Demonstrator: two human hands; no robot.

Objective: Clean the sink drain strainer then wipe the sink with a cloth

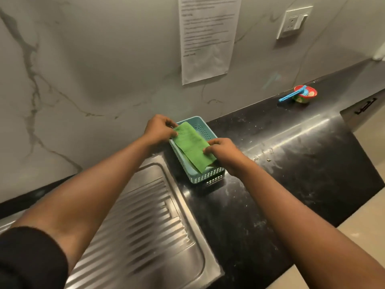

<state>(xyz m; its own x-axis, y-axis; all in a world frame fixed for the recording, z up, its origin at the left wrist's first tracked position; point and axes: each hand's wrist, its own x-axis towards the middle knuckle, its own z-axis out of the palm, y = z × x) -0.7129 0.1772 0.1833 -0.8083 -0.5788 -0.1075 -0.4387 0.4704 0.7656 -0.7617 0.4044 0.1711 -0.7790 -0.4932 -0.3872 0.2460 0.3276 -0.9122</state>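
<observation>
Head view: a printed sheet (206, 36) hangs on the marble wall, with a socket (293, 21) to its right. A small red bowl (306, 94) with a blue utensil across it sits far along the black counter (291, 163). A blue perforated basket (208, 177) stands just beside the ribbed steel drainboard (145, 226).

The folded green cloth (192, 147) lies across the basket's top. The left hand (159, 128) pinches its far end and the right hand (223, 152) pinches its near edge, fingers curled on the fabric.

The cloth hides the basket's inside, the frame cuts off the drainboard, and the sheet's print is too blurred to read.

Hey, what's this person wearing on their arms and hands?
The left hand and right hand are bare: no gloves, rings or watch visible. A black sleeve sits high on the left arm; the right arm shows none.
</observation>
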